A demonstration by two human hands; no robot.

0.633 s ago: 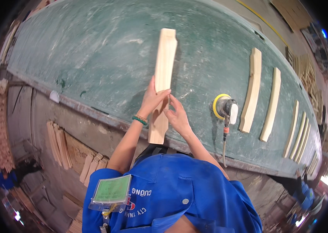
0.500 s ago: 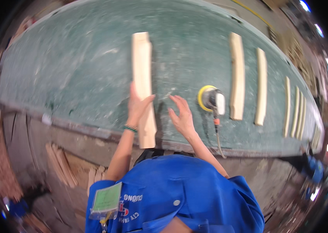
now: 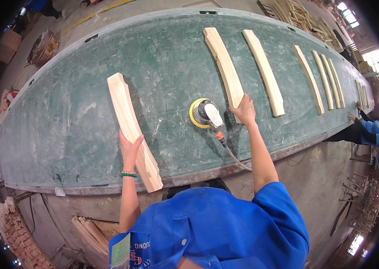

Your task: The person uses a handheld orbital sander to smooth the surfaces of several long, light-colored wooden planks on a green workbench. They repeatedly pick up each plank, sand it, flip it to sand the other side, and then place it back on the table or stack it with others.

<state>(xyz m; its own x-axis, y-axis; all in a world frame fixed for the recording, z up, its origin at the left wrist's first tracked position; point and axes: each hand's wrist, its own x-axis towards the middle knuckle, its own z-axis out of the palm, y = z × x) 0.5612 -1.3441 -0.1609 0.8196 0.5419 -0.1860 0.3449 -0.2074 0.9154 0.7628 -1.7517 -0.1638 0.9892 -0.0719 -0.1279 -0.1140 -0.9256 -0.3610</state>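
My left hand [image 3: 130, 146] is wrapped around the lower part of a thick, pale, curved wooden piece [image 3: 126, 111]. Its near end reaches to the table's front edge, and a shadow falls along its right side. Further right, my right hand [image 3: 245, 110] grips the near end of a second curved wooden piece [image 3: 223, 67], which lies on the green tabletop [image 3: 167, 67]. Between the two pieces rests a round sander [image 3: 207, 114] with a yellow pad edge and a white top. Its hose [image 3: 234, 158] runs over the front edge, close to my right forearm.
More wooden pieces lie to the right, one wide piece [image 3: 265, 74] nearest and several thinner strips [image 3: 328, 80] beyond. A co-worker in blue [image 3: 374, 133] is at the table's far right. Stacked wood [image 3: 21, 233] stands on the floor at lower left.
My right hand has gone from open beside the first wooden piece to gripping the second one's near end. My left hand keeps its hold. The whole view has swung round.
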